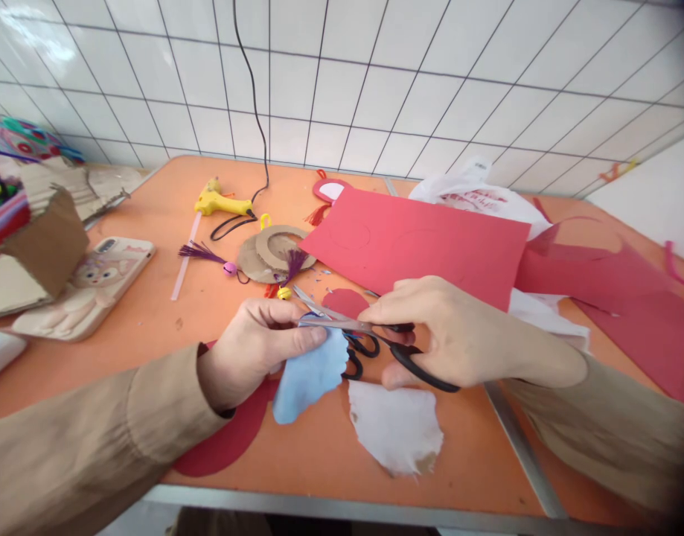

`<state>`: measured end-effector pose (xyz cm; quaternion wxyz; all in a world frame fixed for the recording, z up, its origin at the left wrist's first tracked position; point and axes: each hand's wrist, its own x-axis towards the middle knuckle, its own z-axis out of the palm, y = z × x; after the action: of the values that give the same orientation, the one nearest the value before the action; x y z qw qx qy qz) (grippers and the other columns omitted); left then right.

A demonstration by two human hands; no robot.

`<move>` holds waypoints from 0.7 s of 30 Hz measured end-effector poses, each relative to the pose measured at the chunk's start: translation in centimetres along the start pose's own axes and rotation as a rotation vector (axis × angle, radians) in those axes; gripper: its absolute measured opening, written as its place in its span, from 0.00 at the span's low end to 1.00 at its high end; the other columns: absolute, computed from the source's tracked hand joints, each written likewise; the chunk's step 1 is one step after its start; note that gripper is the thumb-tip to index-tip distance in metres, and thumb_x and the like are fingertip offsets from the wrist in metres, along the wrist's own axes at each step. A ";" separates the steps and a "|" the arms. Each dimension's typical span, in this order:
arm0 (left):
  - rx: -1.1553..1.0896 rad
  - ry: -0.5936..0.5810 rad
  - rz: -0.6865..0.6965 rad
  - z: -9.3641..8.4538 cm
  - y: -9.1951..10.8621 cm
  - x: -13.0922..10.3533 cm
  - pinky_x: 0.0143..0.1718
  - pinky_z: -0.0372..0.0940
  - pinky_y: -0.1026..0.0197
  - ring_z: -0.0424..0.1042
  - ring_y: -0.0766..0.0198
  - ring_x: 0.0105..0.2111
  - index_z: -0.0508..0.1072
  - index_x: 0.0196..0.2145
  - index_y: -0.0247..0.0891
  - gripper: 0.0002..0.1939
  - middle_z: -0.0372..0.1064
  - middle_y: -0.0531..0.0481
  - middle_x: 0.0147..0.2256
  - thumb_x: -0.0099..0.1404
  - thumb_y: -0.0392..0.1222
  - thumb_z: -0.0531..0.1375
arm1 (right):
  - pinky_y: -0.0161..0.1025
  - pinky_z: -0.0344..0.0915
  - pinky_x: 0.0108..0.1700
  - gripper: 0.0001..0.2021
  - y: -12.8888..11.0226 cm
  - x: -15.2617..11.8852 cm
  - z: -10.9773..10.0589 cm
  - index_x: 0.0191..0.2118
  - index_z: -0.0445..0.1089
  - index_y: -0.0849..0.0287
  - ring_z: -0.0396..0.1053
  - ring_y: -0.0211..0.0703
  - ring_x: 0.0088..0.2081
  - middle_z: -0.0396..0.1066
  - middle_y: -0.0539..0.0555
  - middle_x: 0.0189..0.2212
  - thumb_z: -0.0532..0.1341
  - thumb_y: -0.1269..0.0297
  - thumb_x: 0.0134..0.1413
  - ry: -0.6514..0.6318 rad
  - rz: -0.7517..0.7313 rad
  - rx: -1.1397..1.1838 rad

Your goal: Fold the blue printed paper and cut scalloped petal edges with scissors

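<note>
My left hand (263,339) pinches a piece of light blue cloth (311,376) between thumb and fingers; the cloth hangs down with a wavy cut right edge. My right hand (436,327) grips black-handled scissors (423,365), whose blades are apart at the top of the cloth, close to my left thumb. Behind the cloth, another pair of dark-handled scissors (353,365) lies on the table, partly hidden. A ragged white cloth piece (396,424) rests below my right hand. Under my left wrist is a red round piece (224,443), and a small red disc (346,301) lies beyond the blades.
A large red sheet (425,231) covers cardboard rings (263,253) in part. Tassels with bells (230,269), a yellow glue gun (222,201) with a cord, and a phone (90,286) lie leftward. A plastic bag (481,190) and red scraps (576,268) are at right.
</note>
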<state>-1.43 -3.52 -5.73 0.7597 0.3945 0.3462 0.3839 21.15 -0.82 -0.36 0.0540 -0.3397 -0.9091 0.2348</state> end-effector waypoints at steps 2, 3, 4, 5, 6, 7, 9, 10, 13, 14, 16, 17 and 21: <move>0.006 0.000 0.003 0.1 0.1 0.0 0.23 0.67 0.64 0.73 0.64 0.21 0.82 0.25 0.35 0.07 0.76 0.48 0.22 0.51 0.41 0.72 | 0.34 0.49 0.26 0.11 0.0 0.0 0.1 0.24 0.66 0.59 0.50 0.33 0.22 0.58 0.45 0.19 0.66 0.59 0.46 0.000 -0.002 -0.004; 0.005 -0.004 0.002 0.1 0.1 0.0 0.24 0.68 0.64 0.73 0.64 0.20 0.82 0.24 0.35 0.07 0.76 0.48 0.21 0.52 0.41 0.72 | 0.34 0.49 0.26 0.11 0.0 0.0 0.1 0.24 0.66 0.59 0.50 0.33 0.22 0.58 0.45 0.19 0.66 0.59 0.46 0.002 -0.007 -0.003; 0.001 -0.007 0.000 0.1 0.1 0.0 0.24 0.68 0.64 0.73 0.64 0.20 0.82 0.24 0.35 0.06 0.76 0.48 0.21 0.52 0.41 0.71 | 0.34 0.49 0.26 0.11 0.1 -0.1 0.2 0.25 0.66 0.59 0.51 0.34 0.22 0.59 0.45 0.19 0.66 0.59 0.47 0.006 -0.010 -0.001; -0.005 -0.010 -0.002 0.2 0.2 0.0 0.24 0.68 0.63 0.73 0.64 0.20 0.82 0.24 0.35 0.06 0.76 0.48 0.21 0.52 0.40 0.71 | 0.34 0.49 0.26 0.11 0.2 -0.1 0.3 0.25 0.66 0.59 0.51 0.34 0.22 0.58 0.45 0.19 0.66 0.59 0.47 0.009 -0.013 -0.002; -0.011 -0.011 -0.001 0.2 0.2 0.0 0.25 0.68 0.63 0.73 0.64 0.20 0.81 0.23 0.35 0.06 0.76 0.48 0.21 0.52 0.40 0.71 | 0.34 0.48 0.26 0.11 0.2 -0.1 0.3 0.24 0.65 0.58 0.50 0.34 0.22 0.58 0.45 0.19 0.66 0.58 0.47 0.011 -0.014 -0.003; -0.015 -0.012 0.000 0.2 0.2 0.0 0.25 0.68 0.63 0.73 0.64 0.21 0.81 0.23 0.35 0.06 0.76 0.48 0.21 0.52 0.39 0.71 | 0.34 0.48 0.26 0.12 0.3 -0.1 0.4 0.24 0.65 0.58 0.50 0.33 0.22 0.57 0.44 0.19 0.66 0.58 0.47 0.011 -0.014 -0.006; -0.017 -0.016 0.006 0.2 0.1 0.0 0.25 0.69 0.63 0.73 0.64 0.20 0.81 0.23 0.35 0.06 0.76 0.49 0.21 0.52 0.39 0.71 | 0.35 0.48 0.27 0.13 0.4 -0.1 0.4 0.23 0.63 0.58 0.49 0.33 0.22 0.56 0.44 0.19 0.66 0.58 0.47 0.007 -0.019 -0.009; -0.016 -0.021 0.008 0.2 0.1 0.0 0.25 0.69 0.63 0.73 0.64 0.20 0.81 0.23 0.36 0.05 0.76 0.49 0.21 0.53 0.39 0.71 | 0.35 0.48 0.27 0.13 0.4 -0.1 0.5 0.23 0.62 0.58 0.48 0.33 0.22 0.55 0.44 0.19 0.65 0.59 0.47 0.006 -0.022 -0.010; -0.010 -0.022 0.010 0.1 0.1 0.1 0.25 0.69 0.63 0.73 0.64 0.20 0.82 0.25 0.35 0.05 0.76 0.48 0.21 0.53 0.39 0.71 | 0.35 0.48 0.27 0.14 0.4 0.0 0.5 0.22 0.60 0.58 0.46 0.33 0.22 0.55 0.44 0.19 0.65 0.60 0.48 0.007 -0.026 -0.012; -0.009 -0.018 0.009 0.1 0.1 0.1 0.25 0.69 0.63 0.74 0.63 0.21 0.82 0.25 0.35 0.05 0.77 0.48 0.22 0.52 0.39 0.71 | 0.35 0.48 0.27 0.14 0.4 0.0 0.5 0.22 0.59 0.58 0.46 0.33 0.22 0.54 0.44 0.19 0.65 0.60 0.48 0.006 -0.027 -0.015; -0.014 -0.016 0.004 0.1 0.1 0.1 0.25 0.69 0.64 0.74 0.63 0.21 0.82 0.27 0.35 0.06 0.78 0.47 0.23 0.51 0.39 0.72 | 0.35 0.47 0.27 0.14 0.4 0.0 0.5 0.22 0.59 0.58 0.46 0.33 0.22 0.54 0.44 0.19 0.64 0.61 0.49 0.003 -0.034 -0.023; -0.018 -0.019 0.002 0.1 0.1 0.1 0.24 0.69 0.64 0.74 0.64 0.21 0.83 0.27 0.35 0.06 0.78 0.47 0.23 0.51 0.39 0.72 | 0.35 0.47 0.27 0.14 0.5 0.0 0.5 0.22 0.59 0.58 0.46 0.33 0.22 0.54 0.43 0.19 0.64 0.61 0.49 0.002 -0.038 -0.027; -0.024 -0.028 0.011 0.2 0.1 0.1 0.25 0.69 0.65 0.74 0.64 0.21 0.83 0.28 0.35 0.06 0.77 0.48 0.23 0.52 0.39 0.72 | 0.36 0.47 0.27 0.12 0.6 -0.1 0.5 0.23 0.61 0.58 0.46 0.33 0.22 0.54 0.43 0.19 0.64 0.61 0.49 0.014 -0.057 -0.048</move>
<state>-1.27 -3.46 -5.55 0.7673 0.3924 0.3286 0.3865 21.39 -0.68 -1.05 0.0588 -0.3166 -0.9234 0.2090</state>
